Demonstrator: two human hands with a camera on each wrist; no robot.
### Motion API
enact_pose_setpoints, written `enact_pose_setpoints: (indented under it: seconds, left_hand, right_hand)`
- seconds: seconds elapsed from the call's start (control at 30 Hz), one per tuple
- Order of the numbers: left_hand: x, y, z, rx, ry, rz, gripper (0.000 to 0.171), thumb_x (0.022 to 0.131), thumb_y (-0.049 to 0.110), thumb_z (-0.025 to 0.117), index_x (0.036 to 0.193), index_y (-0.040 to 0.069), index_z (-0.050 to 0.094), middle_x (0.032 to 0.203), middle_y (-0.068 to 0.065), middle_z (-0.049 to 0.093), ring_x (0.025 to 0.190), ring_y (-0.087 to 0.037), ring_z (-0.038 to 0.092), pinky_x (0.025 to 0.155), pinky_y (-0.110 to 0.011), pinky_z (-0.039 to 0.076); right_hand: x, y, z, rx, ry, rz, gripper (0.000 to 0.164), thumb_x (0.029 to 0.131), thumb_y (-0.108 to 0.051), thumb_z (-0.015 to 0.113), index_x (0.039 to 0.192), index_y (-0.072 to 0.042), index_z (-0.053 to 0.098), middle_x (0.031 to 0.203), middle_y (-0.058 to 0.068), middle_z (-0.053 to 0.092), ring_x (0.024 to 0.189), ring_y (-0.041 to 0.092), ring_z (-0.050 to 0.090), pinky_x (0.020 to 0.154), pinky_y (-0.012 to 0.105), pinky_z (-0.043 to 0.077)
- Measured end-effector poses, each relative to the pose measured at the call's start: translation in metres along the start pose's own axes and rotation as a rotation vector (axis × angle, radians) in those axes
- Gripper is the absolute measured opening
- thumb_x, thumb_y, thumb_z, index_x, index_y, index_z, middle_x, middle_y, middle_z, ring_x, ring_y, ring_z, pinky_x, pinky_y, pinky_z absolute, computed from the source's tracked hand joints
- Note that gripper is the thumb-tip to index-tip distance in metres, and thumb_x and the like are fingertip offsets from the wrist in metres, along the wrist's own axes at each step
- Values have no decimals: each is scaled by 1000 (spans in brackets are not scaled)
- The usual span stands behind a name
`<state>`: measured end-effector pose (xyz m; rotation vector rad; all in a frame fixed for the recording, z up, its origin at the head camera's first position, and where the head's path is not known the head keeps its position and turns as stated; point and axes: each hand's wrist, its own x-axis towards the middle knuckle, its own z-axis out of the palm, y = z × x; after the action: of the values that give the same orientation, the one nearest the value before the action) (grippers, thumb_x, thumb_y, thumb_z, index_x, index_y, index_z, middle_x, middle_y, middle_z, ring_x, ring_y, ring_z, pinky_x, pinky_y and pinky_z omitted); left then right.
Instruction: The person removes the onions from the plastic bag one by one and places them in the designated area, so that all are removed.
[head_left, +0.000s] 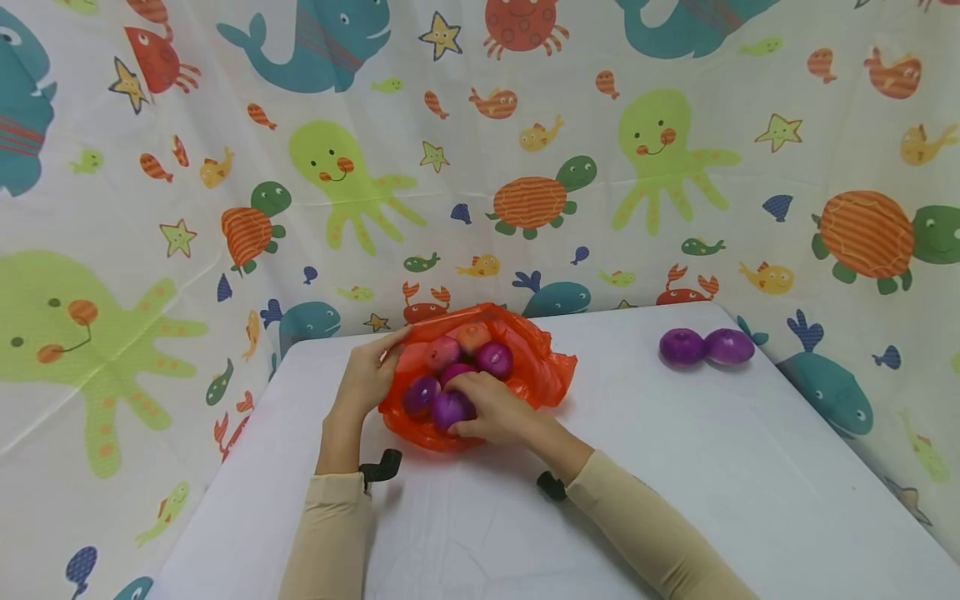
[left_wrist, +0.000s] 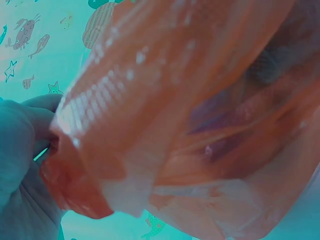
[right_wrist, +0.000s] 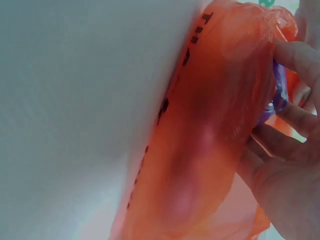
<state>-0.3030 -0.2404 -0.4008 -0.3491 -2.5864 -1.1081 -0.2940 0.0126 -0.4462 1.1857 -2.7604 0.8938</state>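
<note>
An orange-red plastic bag (head_left: 551,375) lies with its mouth spread wide on the table, holding several purple-red onions and a paler orange-pink round item (head_left: 472,337). My left hand (head_left: 366,375) pinches the bag's left edge; in the left wrist view the thumb and fingers of that hand (left_wrist: 20,160) have the film (left_wrist: 125,125) between them. Inside the bag's near side, my right hand (head_left: 491,408) grips a purple onion (head_left: 451,411). The right wrist view shows the fingers of this hand (right_wrist: 295,180) around a purple onion (right_wrist: 280,90), partly hidden by the bag.
Two purple onions, a left one (head_left: 682,347) and a right one (head_left: 730,347), sit side by side at the table's far right. The white-covered table (head_left: 675,450) meets a curtain (head_left: 465,183) printed with sea animals at the back and sides.
</note>
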Motion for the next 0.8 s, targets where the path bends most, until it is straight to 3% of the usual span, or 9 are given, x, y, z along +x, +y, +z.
enact_pose_setpoints:
  seconds: [0.17,0.43,0.8]
  left_hand:
    - [-1,-1,-1,11,3,6,42,107,14,56,149,22,60,143,-13,66,130,-38,63,103,-53,56]
    - [0,-1,-1,6,-2,11,43,107,11,55,149,22,60,143,-14,66,130,-39,63,103,-54,56]
    - [1,-2,-1,-2,0,5,43,107,12,55,148,22,60,142,-14,66,129,-38,64,101,-53,57]
  right_hand:
    - [-3,1,-12,17,65,-5,65,89,-36,83,145,-20,54,145,0,58,139,21,49,110,45,54]
    - [-12,0,-41,60,241,-6,65,89,-31,84,146,-21,56,152,3,54,140,23,47,101,45,59]
    - [-21,8,-64,37,354,-14,62,89,-30,83,144,-19,57,147,3,57,138,25,49,97,45,61]
